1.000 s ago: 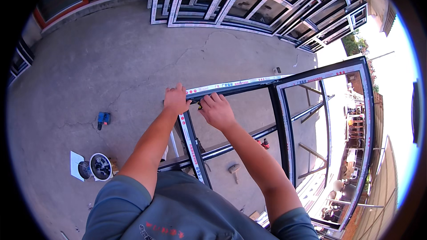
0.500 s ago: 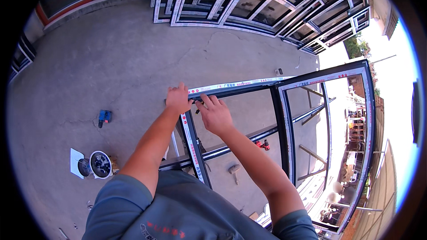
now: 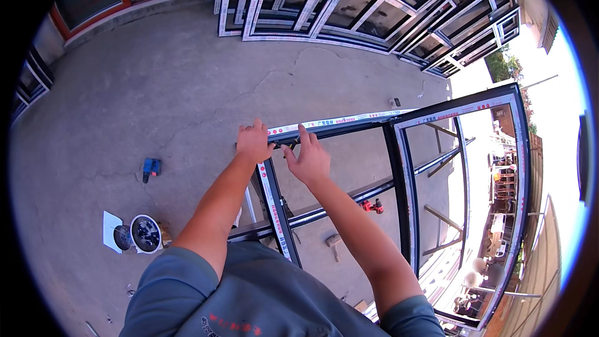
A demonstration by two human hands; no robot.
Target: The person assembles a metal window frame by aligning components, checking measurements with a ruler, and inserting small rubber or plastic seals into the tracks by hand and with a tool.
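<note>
A large dark window frame (image 3: 272, 203) with white printed protective film lies raised in front of me. My left hand (image 3: 254, 142) is closed over its near-left corner, fingers across the top bar and thumb pointing inward. Beside it, my right hand (image 3: 310, 159) rests at the inner edge of the same bar, index finger stretched over the film and thumb apart. Between the hands, a small yellow and black item (image 3: 292, 144) shows in part under the bar; its kind cannot be made out.
Dark support bars (image 3: 306, 217) run beneath the frame. On the floor lie a blue power drill (image 3: 151, 168), a red power drill (image 3: 372, 206), a hammer (image 3: 334, 246) and a white bucket (image 3: 146, 234) of dark pieces. Several window frames (image 3: 349, 12) lean at the back.
My right hand has shifted slightly right and its index finger has straightened over the bar. The left hand stays at the corner. The whole view has moved a little.
</note>
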